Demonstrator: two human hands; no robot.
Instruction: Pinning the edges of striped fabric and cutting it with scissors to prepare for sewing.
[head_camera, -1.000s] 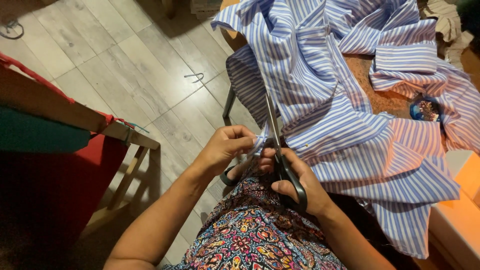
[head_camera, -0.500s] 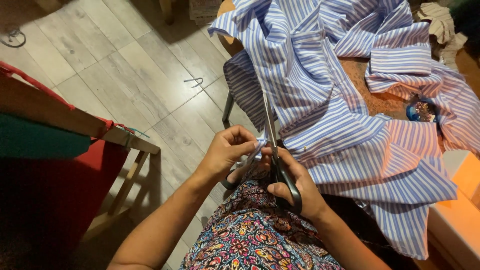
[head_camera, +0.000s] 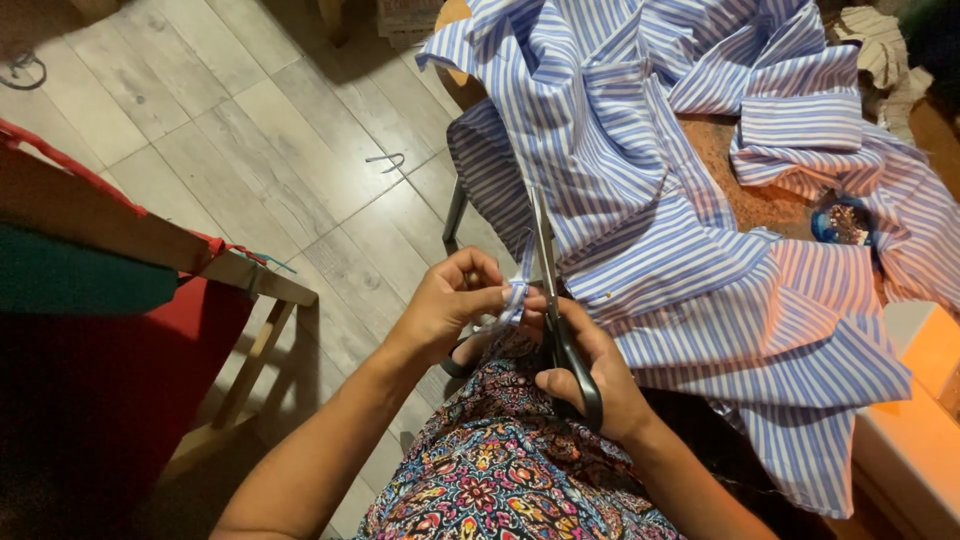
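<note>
A blue and white striped shirt (head_camera: 650, 190) lies crumpled over a brown table and hangs off its near edge. My right hand (head_camera: 590, 375) grips black-handled scissors (head_camera: 552, 300), blades pointing up into the shirt's hanging edge. My left hand (head_camera: 445, 305) pinches a narrow strip of the striped fabric (head_camera: 515, 300) right beside the blades. Both hands work just above my lap, which is covered in a colourful floral-patterned garment (head_camera: 500, 480).
A small round blue object (head_camera: 840, 222) sits on the brown table (head_camera: 750, 180) among the shirt folds. A wooden frame with red and teal cloth (head_camera: 120, 290) stands at the left. Grey plank floor (head_camera: 250, 120) lies beyond, with a bent wire piece (head_camera: 385, 160) on it.
My left hand has taken a firmer pinch on the fabric strip beside the blades, and both hands have shifted slightly up toward the shirt's edge.
</note>
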